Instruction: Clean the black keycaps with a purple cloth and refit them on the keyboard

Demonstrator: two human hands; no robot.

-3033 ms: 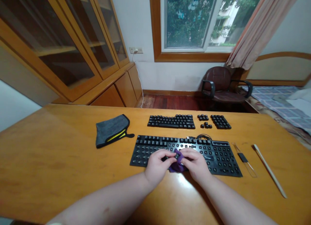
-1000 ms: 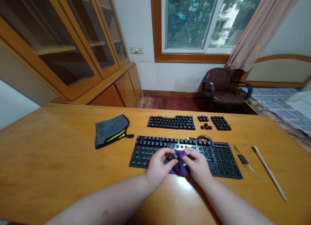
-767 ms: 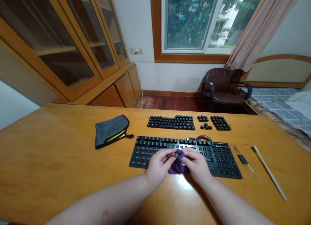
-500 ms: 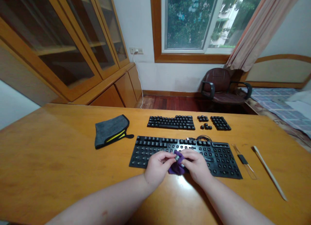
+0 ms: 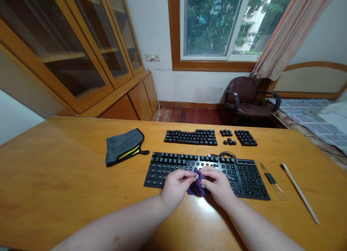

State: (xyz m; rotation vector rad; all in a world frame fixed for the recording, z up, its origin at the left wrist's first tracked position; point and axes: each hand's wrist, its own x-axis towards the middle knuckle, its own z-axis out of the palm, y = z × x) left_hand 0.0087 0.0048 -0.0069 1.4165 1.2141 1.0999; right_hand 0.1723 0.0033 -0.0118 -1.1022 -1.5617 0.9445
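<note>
Between the thumb and finger of my left hand (image 5: 175, 186) is a small keycap (image 5: 196, 176). My right hand (image 5: 219, 183) pinches a crumpled purple cloth (image 5: 197, 188) against that keycap. Both hands are closed and nearly meet above the front edge of a black keyboard (image 5: 249, 182). Most of the keyboard's lower rows show bare switches, while keycaps remain along its top rows at the left. My fingers hide part of its middle.
Behind the keyboard, removed keycaps (image 5: 191, 136) lie in groups, including a number-pad block (image 5: 245, 138). A folded grey cloth (image 5: 123, 146) is at left. To the right lie a wire keycap puller (image 5: 271, 178) and a thin brush (image 5: 300, 194). All rest on the wooden desk (image 5: 67, 178).
Both hands stay in almost the same place. The fingers and purple cloth have shifted slightly around the keycap; everything else on the desk looks unmoved.
</note>
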